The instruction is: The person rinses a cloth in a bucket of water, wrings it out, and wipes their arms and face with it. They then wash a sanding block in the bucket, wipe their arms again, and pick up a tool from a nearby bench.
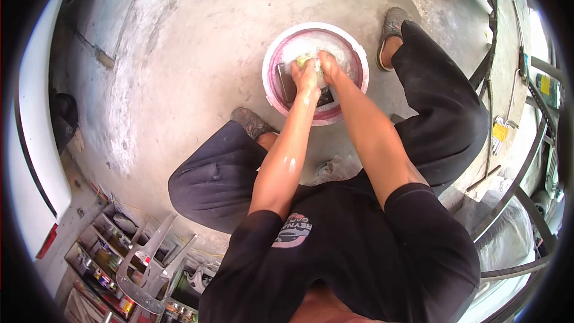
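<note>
Between my legs stands a round white basin with a pinkish inside, holding foamy suds. Both my hands are together over the suds. My left hand is wet and closed around a soapy yellow-green thing that looks like a sponge. Close against it, my right hand has curled fingers; what they grip is hidden by foam and the hand itself. A dark, flat-sided piece lies in the basin below my hands, and a brownish panel leans near its left side.
Concrete floor surrounds the basin. A clear plastic bag lies near my seat. At lower left are a grey plastic chair and a tray of cans and bottles. A white car panel borders the left, a metal frame the right.
</note>
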### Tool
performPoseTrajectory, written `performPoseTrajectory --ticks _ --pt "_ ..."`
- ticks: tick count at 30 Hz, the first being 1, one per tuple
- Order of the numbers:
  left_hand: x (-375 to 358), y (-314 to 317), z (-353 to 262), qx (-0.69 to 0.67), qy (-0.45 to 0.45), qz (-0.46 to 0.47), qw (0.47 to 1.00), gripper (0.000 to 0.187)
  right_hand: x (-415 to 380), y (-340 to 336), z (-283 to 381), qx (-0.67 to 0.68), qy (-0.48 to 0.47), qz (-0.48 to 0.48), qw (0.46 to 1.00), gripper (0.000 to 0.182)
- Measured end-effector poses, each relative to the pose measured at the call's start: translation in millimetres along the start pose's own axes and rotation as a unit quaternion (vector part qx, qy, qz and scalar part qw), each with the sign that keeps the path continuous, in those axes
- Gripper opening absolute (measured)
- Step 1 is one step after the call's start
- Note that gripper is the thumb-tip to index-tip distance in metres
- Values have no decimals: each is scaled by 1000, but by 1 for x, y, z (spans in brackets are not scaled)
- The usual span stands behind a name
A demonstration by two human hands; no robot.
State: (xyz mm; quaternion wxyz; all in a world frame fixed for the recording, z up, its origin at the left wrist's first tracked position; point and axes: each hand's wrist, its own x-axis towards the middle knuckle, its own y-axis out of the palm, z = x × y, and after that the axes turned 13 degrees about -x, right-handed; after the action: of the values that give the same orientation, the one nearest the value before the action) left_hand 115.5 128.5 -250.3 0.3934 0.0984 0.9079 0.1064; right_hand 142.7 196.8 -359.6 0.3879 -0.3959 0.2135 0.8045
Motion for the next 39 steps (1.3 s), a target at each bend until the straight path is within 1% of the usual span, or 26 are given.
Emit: performPoseTrajectory --ticks 2,3,4,5,6,7,9,10,11,12,13,14,15,17,19,21,23,25,27,29,32,34,35,37,38,39 --pt "-32 6 -19 -3 84 43 996 28 35 -6 -16 36 39 35 998 47" --pt "-47 7 -27 -14 64 60 996 28 48 -4 -22 74 79 72 992 44" --pt "-48 3 -24 64 119 97 986 28 42 0 -21 179 70 80 978 38" --pt "-51 -1 -20 143 170 133 966 29 112 -4 -81 -13 -114 213 970 38" --pt "-73 3 -26 237 249 132 930 31 81 -5 -53 -125 -129 198 964 38" --pt "-92 10 -34 325 326 131 878 33 47 -3 -23 -347 -210 184 895 38" --pt "-81 1 -23 408 331 152 837 39 -26 -2 30 -726 -380 146 554 39" --pt "-60 -4 -14 385 373 124 835 39 -54 1 49 -778 -421 131 447 40" --pt "-33 -8 -4 360 414 96 831 40 -60 3 52 -783 -416 124 446 40" --pt "4 -19 -2 415 439 190 774 28 -66 4 47 -799 -392 75 450 40" --pt "14 -15 -2 326 283 141 891 25 -70 5 42 -812 -371 27 450 42" --pt "4 -5 -24 265 124 153 944 27 -84 7 55 -855 -276 77 432 44" --pt "9 -9 -29 266 123 152 944 27 -95 8 62 -855 -275 79 433 44" --pt "25 -3 -34 375 105 141 910 26 -110 7 73 -904 -243 167 310 47" --pt "22 4 -32 445 115 127 879 22 -107 3 68 -888 -269 151 341 47" --pt "15 4 -24 504 256 143 813 19 -95 5 56 -892 -255 138 346 49" --pt "-3 11 -37 492 222 183 822 17 -94 4 51 -864 -283 99 405 45" --pt "-26 17 -40 495 271 338 754 23 -85 4 41 -829 -297 85 467 44" --pt "-46 16 -38 488 276 284 778 23 -74 6 26 -788 -301 81 531 42" --pt "-65 16 -49 471 263 307 784 21 -62 6 14 -740 -302 82 595 41" --pt "-107 11 -56 447 345 255 785 15 -27 1 2 -627 -259 111 726 39" --pt "-136 5 -64 292 317 289 855 15 0 1 -7 -535 -220 134 805 37" --pt "-161 10 -71 271 303 237 882 17 13 3 -9 -489 -204 141 836 37" --pt "-162 7 -59 284 381 221 852 19 36 5 -15 -217 -105 178 954 36" --pt "-150 1 -52 284 383 220 851 19 29 11 -16 -71 -54 193 977 35" --pt "-123 0 -43 290 383 179 859 19 25 13 -12 -61 -49 185 980 34"
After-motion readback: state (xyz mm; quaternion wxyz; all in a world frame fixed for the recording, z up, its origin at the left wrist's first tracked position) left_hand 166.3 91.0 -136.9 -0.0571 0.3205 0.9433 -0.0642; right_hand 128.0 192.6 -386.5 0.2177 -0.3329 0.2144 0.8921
